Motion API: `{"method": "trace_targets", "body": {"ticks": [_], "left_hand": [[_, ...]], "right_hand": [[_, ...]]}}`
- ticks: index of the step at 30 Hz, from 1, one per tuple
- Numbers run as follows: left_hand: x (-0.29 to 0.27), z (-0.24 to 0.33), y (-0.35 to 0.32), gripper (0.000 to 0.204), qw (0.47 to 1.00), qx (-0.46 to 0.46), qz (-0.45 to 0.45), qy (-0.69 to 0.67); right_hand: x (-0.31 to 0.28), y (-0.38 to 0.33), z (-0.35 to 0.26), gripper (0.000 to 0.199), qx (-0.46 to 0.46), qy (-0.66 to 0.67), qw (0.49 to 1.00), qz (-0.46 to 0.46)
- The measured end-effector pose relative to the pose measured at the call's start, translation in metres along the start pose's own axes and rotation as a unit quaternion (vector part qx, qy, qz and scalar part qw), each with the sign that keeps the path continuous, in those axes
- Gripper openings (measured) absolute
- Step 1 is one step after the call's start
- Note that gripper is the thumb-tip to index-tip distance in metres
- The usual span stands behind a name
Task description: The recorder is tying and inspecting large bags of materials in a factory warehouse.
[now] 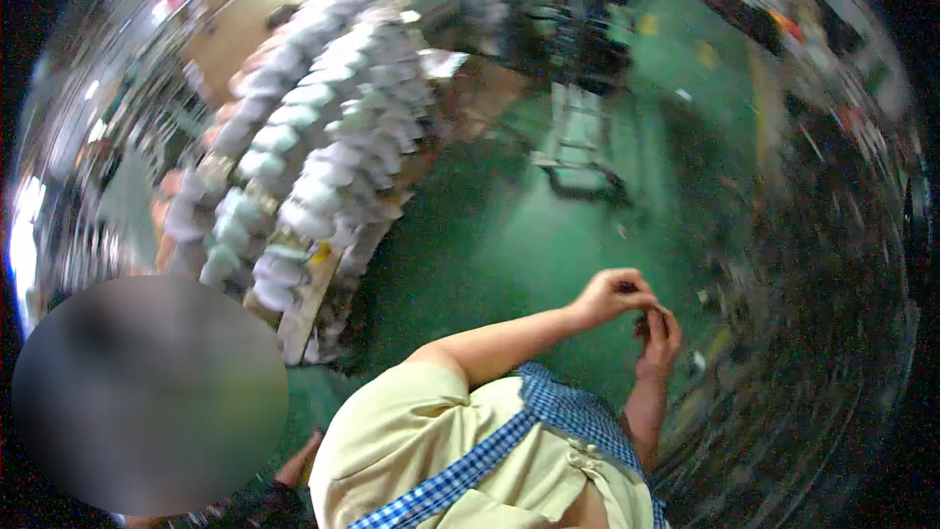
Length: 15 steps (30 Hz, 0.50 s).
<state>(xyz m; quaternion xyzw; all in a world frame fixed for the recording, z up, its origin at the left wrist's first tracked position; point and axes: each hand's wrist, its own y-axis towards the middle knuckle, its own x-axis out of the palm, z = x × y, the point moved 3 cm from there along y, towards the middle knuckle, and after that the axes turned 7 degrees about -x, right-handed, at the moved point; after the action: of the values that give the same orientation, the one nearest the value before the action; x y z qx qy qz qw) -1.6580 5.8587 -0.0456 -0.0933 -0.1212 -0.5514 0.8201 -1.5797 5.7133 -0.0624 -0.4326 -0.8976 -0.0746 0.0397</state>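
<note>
My left hand [613, 297] and my right hand [661, 340] are close together in front of my body, above the green floor. The fingertips of both are pinched and meet at one spot. Whatever lies between them is too small and blurred to name. My left forearm reaches across from the left shoulder, bare below a pale yellow sleeve. A blue-and-white checked apron [578, 418] covers my front. Neither hand touches the things around it.
To the left, long rows of white and pale green rounded pieces [323, 176] stand close together. A wheeled trolley with a dark handle [586, 182] is ahead on the green floor [470, 235]. Another person's arm [300, 460] shows at lower left. Shelving on the right is smeared.
</note>
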Motion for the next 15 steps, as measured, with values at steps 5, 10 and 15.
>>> {"method": "trace_targets", "body": {"ticks": [5, 10, 15], "left_hand": [[-0.077, 0.051, 0.071, 0.028, 0.959, 0.175, 0.083, 0.206], [-0.144, 0.08, 0.102, 0.025, 0.925, 0.193, 0.175, 0.276], [-0.189, 0.086, 0.132, 0.02, 0.809, 0.162, 0.323, 0.463]], "right_hand": [[0.045, 0.128, 0.032, 0.021, -0.013, 0.027, 0.998, -0.052], [0.101, 0.225, 0.052, 0.029, 0.094, 0.04, 0.988, -0.113], [0.162, 0.296, 0.077, 0.043, 0.171, 0.056, 0.945, -0.274]]}}
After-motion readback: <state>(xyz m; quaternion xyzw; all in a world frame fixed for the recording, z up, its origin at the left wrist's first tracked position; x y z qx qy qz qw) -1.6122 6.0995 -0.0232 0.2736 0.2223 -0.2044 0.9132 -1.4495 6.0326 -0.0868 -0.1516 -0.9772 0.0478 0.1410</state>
